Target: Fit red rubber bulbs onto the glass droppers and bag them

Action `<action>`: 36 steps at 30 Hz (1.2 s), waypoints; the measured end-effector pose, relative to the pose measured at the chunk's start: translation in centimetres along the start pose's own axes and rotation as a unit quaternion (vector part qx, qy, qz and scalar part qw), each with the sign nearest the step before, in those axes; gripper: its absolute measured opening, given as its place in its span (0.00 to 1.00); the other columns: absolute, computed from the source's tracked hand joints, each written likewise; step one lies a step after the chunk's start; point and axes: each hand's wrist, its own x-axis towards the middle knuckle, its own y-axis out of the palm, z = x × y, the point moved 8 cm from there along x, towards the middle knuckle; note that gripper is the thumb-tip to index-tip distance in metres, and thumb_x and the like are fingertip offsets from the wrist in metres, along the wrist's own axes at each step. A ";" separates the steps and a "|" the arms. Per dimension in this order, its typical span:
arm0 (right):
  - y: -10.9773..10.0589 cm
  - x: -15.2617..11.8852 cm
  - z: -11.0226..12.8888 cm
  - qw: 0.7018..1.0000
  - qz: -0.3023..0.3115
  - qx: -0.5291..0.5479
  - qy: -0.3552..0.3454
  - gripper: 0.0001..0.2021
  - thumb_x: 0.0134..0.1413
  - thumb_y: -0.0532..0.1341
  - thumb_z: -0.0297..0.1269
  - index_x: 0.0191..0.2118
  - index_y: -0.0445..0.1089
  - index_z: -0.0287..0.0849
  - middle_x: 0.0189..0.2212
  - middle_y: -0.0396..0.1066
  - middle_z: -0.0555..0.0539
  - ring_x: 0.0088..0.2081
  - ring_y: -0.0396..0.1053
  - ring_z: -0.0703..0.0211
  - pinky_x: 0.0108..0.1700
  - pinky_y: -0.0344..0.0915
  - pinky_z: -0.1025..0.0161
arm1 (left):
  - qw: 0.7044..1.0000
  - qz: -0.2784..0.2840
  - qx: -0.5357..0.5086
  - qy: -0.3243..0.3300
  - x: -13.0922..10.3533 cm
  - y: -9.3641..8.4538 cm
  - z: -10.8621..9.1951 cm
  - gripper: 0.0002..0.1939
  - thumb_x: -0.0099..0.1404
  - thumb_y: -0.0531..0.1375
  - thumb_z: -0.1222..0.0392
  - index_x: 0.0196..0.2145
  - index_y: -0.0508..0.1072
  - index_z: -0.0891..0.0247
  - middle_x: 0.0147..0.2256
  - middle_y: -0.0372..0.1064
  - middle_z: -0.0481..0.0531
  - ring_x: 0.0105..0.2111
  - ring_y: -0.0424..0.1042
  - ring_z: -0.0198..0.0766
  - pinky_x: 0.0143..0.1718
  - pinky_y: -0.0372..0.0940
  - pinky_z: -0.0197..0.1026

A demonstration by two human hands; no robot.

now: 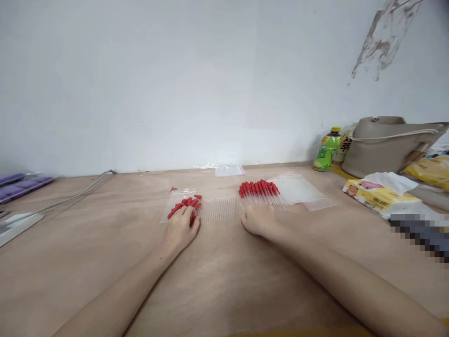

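My left hand rests on a pile of small red rubber caps, which lies on a clear plastic bag. Its fingers are bent over the caps, and whether one is gripped is not clear. A row of thin clear tubes without caps lies between my two hands. At the lower ends of several tubes topped with red caps is my right hand, its fingers curled and their tips mostly hidden.
Clear plastic bags lie right of the capped tubes, another packet by the wall. Farther right are a green bottle, a beige bag and a yellow tissue pack. At left are purple packs and a grey cable.
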 end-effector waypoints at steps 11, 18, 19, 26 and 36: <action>-2.6 -2.4 0.5 0.969 -0.098 0.171 -0.146 0.08 0.57 0.45 0.32 0.37 0.60 0.37 0.31 0.67 0.43 0.30 0.64 0.60 0.31 0.58 0.65 | 0.976 0.039 -0.186 0.110 -2.0 -1.7 -4.8 0.08 0.61 0.50 0.63 0.38 0.65 0.63 0.31 0.67 0.52 0.29 0.67 0.35 0.31 0.62 0.36; -1.0 -5.5 0.7 0.920 -0.183 0.188 -0.292 0.13 0.57 0.46 0.30 0.46 0.61 0.41 0.37 0.66 0.45 0.38 0.63 0.58 0.42 0.59 0.59 | 0.958 0.125 -0.230 0.118 -2.4 -0.1 -6.6 0.13 0.59 0.53 0.64 0.42 0.69 0.62 0.37 0.66 0.54 0.33 0.66 0.37 0.34 0.62 0.38; -1.0 -5.7 0.8 0.917 -0.189 0.186 -0.300 0.12 0.57 0.47 0.30 0.44 0.63 0.41 0.36 0.67 0.45 0.37 0.63 0.58 0.41 0.58 0.60 | 0.959 0.122 -0.230 0.115 -2.3 0.0 -6.6 0.12 0.60 0.54 0.63 0.41 0.70 0.62 0.38 0.66 0.54 0.35 0.66 0.38 0.36 0.62 0.39; -1.7 -6.5 1.7 0.904 -0.199 0.213 -0.313 0.08 0.56 0.50 0.31 0.38 0.65 0.41 0.31 0.68 0.48 0.34 0.64 0.62 0.38 0.57 0.62 | 0.951 0.108 -0.282 0.061 -1.9 0.3 -6.3 0.09 0.63 0.52 0.61 0.35 0.72 0.61 0.33 0.68 0.51 0.33 0.66 0.35 0.35 0.61 0.37; -2.0 -6.7 2.2 0.893 -0.190 0.247 -0.323 0.08 0.55 0.51 0.31 0.38 0.65 0.40 0.31 0.69 0.47 0.32 0.64 0.62 0.37 0.56 0.62 | 0.899 0.139 -0.412 -0.048 -2.2 2.0 -5.4 0.10 0.63 0.52 0.57 0.37 0.69 0.65 0.25 0.68 0.48 0.26 0.68 0.34 0.28 0.63 0.34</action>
